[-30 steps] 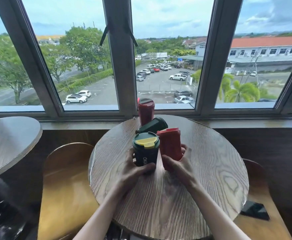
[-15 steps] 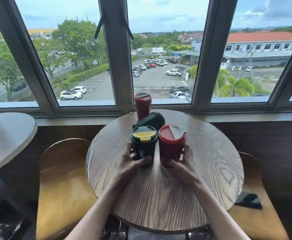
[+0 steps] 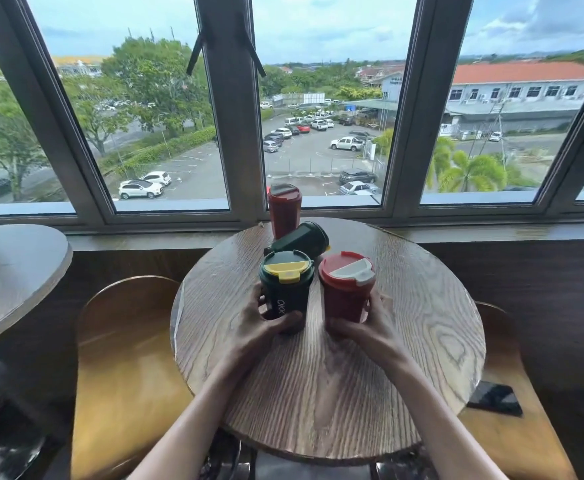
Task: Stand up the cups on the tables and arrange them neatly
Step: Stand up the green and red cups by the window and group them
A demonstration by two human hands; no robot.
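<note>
On the round wooden table [image 3: 404, 341] a dark green cup with a yellow lid [image 3: 286, 284] stands upright, and my left hand [image 3: 262, 329] grips its lower part. Beside it to the right stands a red cup with a red and white lid [image 3: 347, 289], held near its base by my right hand [image 3: 366, 327]. Behind them a second dark green cup [image 3: 299, 239] lies on its side. A second red cup [image 3: 284, 209] stands upright at the far edge by the window.
A window frame and sill [image 3: 231, 216] run right behind the table. A second round table [image 3: 10, 271] is at the left. Wooden chairs stand at the left [image 3: 124, 358] and right [image 3: 512, 427]; a black phone [image 3: 494, 398] lies on the right one.
The red cup in my right hand went from tilted to upright and now stands a little apart from the green cup. My left hand stayed on the green cup.
</note>
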